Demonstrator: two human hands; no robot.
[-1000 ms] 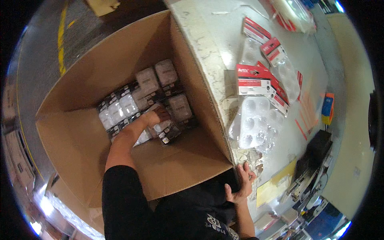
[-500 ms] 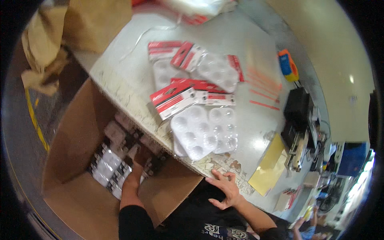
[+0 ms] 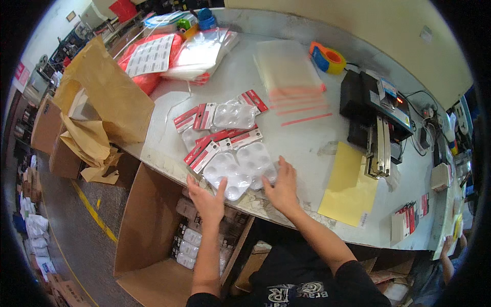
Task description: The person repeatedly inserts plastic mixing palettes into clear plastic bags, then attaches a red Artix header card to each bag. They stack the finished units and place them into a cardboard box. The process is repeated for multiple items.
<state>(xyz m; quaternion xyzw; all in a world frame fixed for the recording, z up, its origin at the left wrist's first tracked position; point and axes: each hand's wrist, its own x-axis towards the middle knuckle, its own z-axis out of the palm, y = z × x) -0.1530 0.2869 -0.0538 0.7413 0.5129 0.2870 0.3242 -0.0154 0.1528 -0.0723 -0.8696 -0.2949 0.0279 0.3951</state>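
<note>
Now that the left hand [image 3: 206,202] is out of the cardboard box [image 3: 143,220], it joins the right hand [image 3: 283,192] beside the white palettes [image 3: 225,171] at the near edge of the table [image 3: 309,151], so the handling seems shifted up here. Both hands are spread wide, apparently gripping nothing; whether the thumbs touch, I can't tell. I count at least four palettes, one yellow sheet [image 3: 348,187].

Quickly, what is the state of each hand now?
Left hand: open, at the white palettes; touch unclear.
Right hand: open, beside them; touch unclear.
</note>
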